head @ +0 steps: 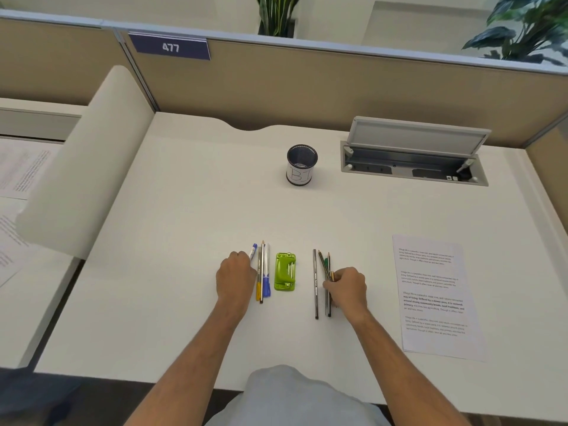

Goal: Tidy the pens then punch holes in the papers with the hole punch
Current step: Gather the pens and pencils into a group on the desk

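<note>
- Now the left hand [236, 278] is curled beside the left bunch of pens [263, 272], fingers closed on a blue-and-white pen [253, 251] whose tip sticks out toward 12 o'clock.
- The right hand [349, 289] has its fingers pinched together on the right bunch of pencils [326, 282], near their middle.
- Pens and pencils look light, stiff and smooth, so they will likely roll; gripping a whole bunch mid-length seems safest.
- A mesh cup [301, 164] stands well apart at 12 o'clock, empty as far as can be seen.
- The green hole punch [285, 272] lies between the bunches; probably heavier and rigid, best grasped across its body.
- The papers [436, 296] lie at 3 o'clock: thin, floppy, best lifted by an edge.
</note>
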